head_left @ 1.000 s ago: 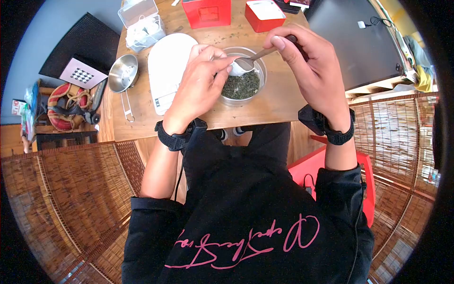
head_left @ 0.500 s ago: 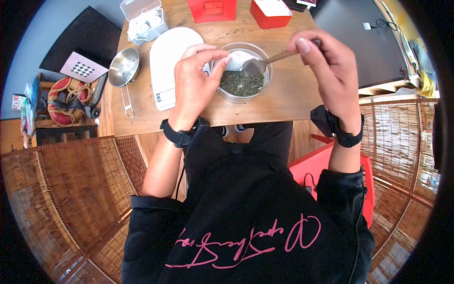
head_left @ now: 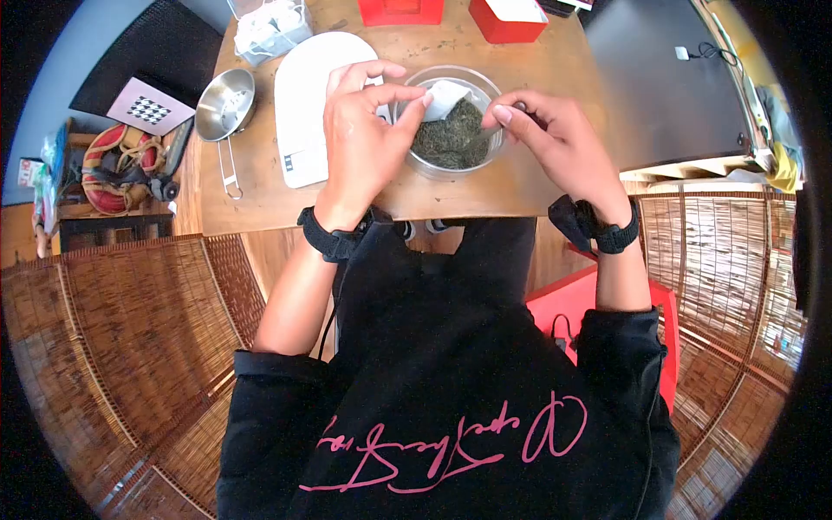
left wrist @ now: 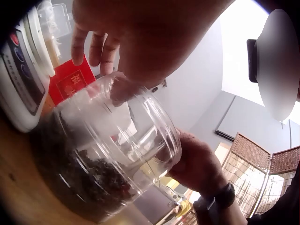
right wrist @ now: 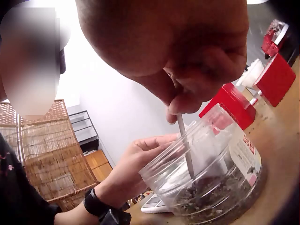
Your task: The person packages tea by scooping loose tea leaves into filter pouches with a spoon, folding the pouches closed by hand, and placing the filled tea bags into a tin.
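A clear plastic jar (right wrist: 161,176) on the wooden table holds dried, dark green leaves (head_left: 451,146), probably loose tea. My left hand (head_left: 364,121) reaches over its left rim and pinches a small white pouch (head_left: 446,100) between thumb and index finger; the other fingers are spread. The pouch hangs inside the jar, above the leaves. At the right rim, my right hand (head_left: 555,134) grips the handle of a spoon (right wrist: 184,145) that points down into the jar. The spoon's bowl is hidden among the leaves.
Left of the jar stands a white kitchen scale (head_left: 308,95), with a small steel pan (head_left: 227,106) beyond it. A clear box (head_left: 273,36) of white pouches and two red boxes, one closed (head_left: 400,12) and one open-topped (head_left: 510,26), stand at the back.
My right hand first drew the spoon away from the pouch to the right, then came down and in, dipping it into the leaves. My left hand keeps its pinch on the pouch.
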